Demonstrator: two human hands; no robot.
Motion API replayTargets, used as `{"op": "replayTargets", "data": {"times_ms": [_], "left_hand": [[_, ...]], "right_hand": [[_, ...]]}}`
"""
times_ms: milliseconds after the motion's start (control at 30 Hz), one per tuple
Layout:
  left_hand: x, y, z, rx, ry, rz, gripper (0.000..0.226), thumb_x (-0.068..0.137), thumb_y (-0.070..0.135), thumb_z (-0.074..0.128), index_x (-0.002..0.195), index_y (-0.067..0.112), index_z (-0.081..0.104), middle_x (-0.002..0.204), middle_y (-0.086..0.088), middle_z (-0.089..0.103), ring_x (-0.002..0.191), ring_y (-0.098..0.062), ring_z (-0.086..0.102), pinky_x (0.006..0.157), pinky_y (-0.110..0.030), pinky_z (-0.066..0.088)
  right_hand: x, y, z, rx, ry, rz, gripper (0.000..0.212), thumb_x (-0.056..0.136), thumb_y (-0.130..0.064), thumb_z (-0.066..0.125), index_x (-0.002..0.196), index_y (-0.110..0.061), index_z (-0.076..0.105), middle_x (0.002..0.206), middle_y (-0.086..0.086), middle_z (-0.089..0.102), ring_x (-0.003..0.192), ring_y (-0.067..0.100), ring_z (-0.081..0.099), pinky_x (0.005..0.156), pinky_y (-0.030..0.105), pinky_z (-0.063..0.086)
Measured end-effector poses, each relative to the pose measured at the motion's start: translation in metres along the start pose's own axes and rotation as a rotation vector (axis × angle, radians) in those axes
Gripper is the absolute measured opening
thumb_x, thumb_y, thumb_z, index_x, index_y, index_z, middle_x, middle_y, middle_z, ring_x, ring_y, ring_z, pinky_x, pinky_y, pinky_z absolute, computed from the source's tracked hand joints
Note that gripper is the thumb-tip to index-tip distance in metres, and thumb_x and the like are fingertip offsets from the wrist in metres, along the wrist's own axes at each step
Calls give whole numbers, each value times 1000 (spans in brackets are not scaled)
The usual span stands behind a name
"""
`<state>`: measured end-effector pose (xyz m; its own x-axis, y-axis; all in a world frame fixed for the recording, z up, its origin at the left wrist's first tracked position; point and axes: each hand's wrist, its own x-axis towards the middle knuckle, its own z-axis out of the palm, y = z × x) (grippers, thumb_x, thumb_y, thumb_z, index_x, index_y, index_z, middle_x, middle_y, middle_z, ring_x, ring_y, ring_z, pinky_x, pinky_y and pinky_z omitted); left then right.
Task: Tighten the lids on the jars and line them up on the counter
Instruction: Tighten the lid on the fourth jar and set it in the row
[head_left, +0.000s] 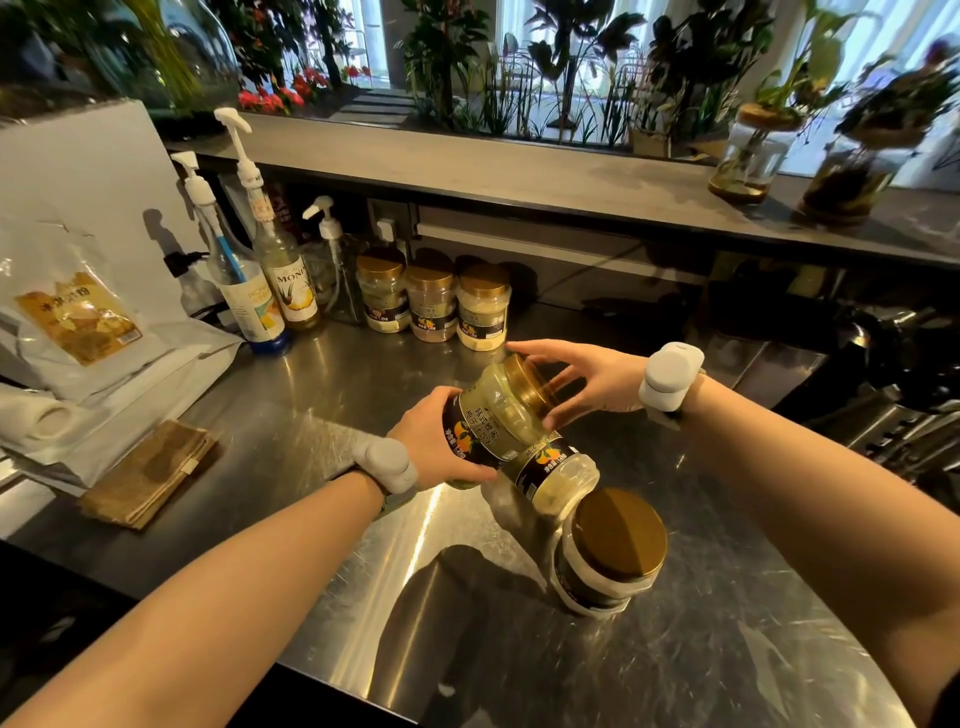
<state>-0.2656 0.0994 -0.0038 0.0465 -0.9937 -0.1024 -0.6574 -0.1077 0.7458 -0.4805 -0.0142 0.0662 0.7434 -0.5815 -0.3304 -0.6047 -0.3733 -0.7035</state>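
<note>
My left hand (436, 447) grips the base of a clear jar (498, 410) with a black label, held tilted above the steel counter (322, 395). My right hand (592, 384) holds its gold lid (527, 382) between thumb and spread fingers. Just below it a second jar (558, 480) of the same kind is partly hidden. A third jar (613, 551) with a gold lid stands nearer to me. Three gold-lidded jars stand in a row at the back: left (383, 296), middle (431, 304), right (483, 306).
Syrup pump bottles (280, 280) stand left of the jar row. A powder bag (78, 317) and a folded brown cloth (150, 473) lie at the left. A raised ledge (519, 171) carries glass plant jars (748, 156). Dark equipment (893, 374) fills the right.
</note>
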Motion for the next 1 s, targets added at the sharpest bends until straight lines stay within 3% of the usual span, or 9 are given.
{"op": "replayTargets", "data": {"times_ms": [100, 267, 433, 567, 633, 700, 800, 900, 1000], "left_hand": [[0, 0, 0, 1, 2, 5, 96, 51, 43, 89, 131, 28, 38, 114, 17, 54, 104, -6, 56, 84, -20, 51], [1, -2, 0, -11, 1, -2, 97, 51, 44, 89, 132, 28, 38, 116, 15, 55, 105, -7, 57, 86, -23, 53], [3, -2, 0, 0, 1, 1, 97, 50, 44, 89, 131, 28, 38, 118, 13, 56, 105, -7, 56, 87, -24, 53], [3, -1, 0, 7, -14, 15, 96, 51, 45, 89, 131, 29, 37, 116, 15, 55, 104, -7, 56, 84, -20, 52], [3, -1, 1, 3, -13, 14, 95, 51, 44, 89, 130, 29, 38, 117, 15, 56, 105, -7, 57, 86, -22, 53], [3, -2, 1, -13, -4, 10, 96, 50, 44, 89, 130, 29, 39, 116, 15, 56, 104, -7, 57, 85, -23, 54], [3, -1, 1, -16, 3, 10, 97, 50, 44, 89, 131, 29, 38, 117, 14, 56, 105, -7, 57, 87, -24, 54], [5, 1, 0, -7, -7, 8, 98, 50, 45, 89, 132, 28, 37, 119, 13, 56, 106, -8, 57, 89, -27, 54], [6, 2, 0, 4, -18, 14, 99, 48, 47, 89, 131, 29, 38, 119, 13, 56, 107, -8, 57, 90, -28, 54]], "right_hand": [[-1, -1, -1, 39, 43, 82, 86, 76, -34, 76, 145, -42, 26, 145, -2, 40, 131, 26, 45, 98, 39, 49], [-4, -2, -1, -38, 6, 28, 114, 67, -18, 85, 147, -50, 10, 158, -10, 17, 139, 23, 33, 105, 45, 41], [0, 2, -2, -42, -9, -19, 99, 72, -11, 81, 142, -53, 24, 151, -14, 29, 134, 17, 39, 101, 40, 45], [2, 2, -2, 3, 20, 54, 82, 77, -31, 76, 142, -46, 29, 143, -6, 41, 127, 23, 48, 96, 37, 51], [2, 2, -3, 32, 24, 110, 84, 75, -40, 75, 144, -42, 27, 145, -3, 40, 131, 26, 45, 102, 45, 47], [0, 3, -4, 28, 15, 109, 99, 68, -40, 79, 147, -43, 20, 152, -4, 30, 137, 26, 37, 106, 45, 42], [-4, 3, -4, -17, -4, 28, 106, 69, -21, 83, 146, -49, 15, 157, -13, 17, 138, 17, 27, 107, 42, 38], [-2, 5, -5, -11, -19, -1, 96, 75, -13, 79, 143, -50, 22, 153, -13, 26, 136, 20, 36, 101, 36, 44], [-1, 7, -6, 37, 4, 66, 85, 77, -30, 76, 145, -44, 26, 147, -5, 38, 130, 25, 46, 100, 42, 49]]}}
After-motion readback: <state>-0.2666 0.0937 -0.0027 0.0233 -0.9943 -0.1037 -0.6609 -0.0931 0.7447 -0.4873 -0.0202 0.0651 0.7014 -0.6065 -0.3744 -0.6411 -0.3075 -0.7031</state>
